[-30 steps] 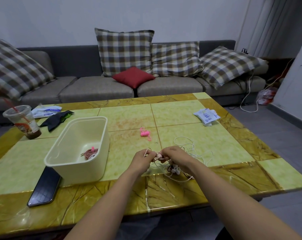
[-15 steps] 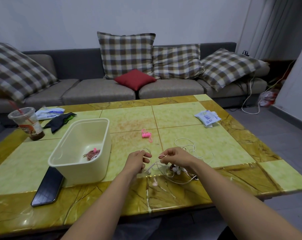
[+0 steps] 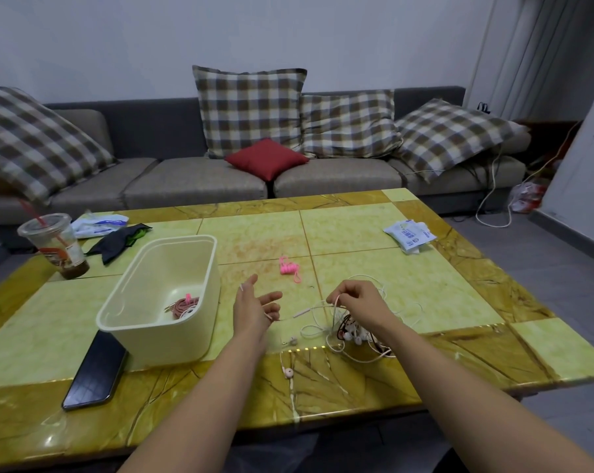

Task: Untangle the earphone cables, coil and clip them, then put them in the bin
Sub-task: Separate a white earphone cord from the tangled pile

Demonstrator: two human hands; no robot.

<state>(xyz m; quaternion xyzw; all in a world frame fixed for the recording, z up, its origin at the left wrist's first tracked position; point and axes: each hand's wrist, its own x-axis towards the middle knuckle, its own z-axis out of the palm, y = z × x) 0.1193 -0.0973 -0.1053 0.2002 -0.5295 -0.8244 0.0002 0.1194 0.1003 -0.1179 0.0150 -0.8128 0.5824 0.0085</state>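
Here, tangled earphone cables [image 3: 353, 331] lie beneath right hand [image 3: 358, 300].

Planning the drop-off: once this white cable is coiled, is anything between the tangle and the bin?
Nothing visible blocks it. The bin stands open to the left of the white cable tangle, with bare table between them besides the left hand. The phone lies nearer, off the path.

On the green-and-amber stone table [image 3: 357, 233], the cream plastic bin [image 3: 172, 268] sits left of the tangled white earphone cables [image 3: 357, 332]; a black phone [image 3: 96, 372] lies before the bin.
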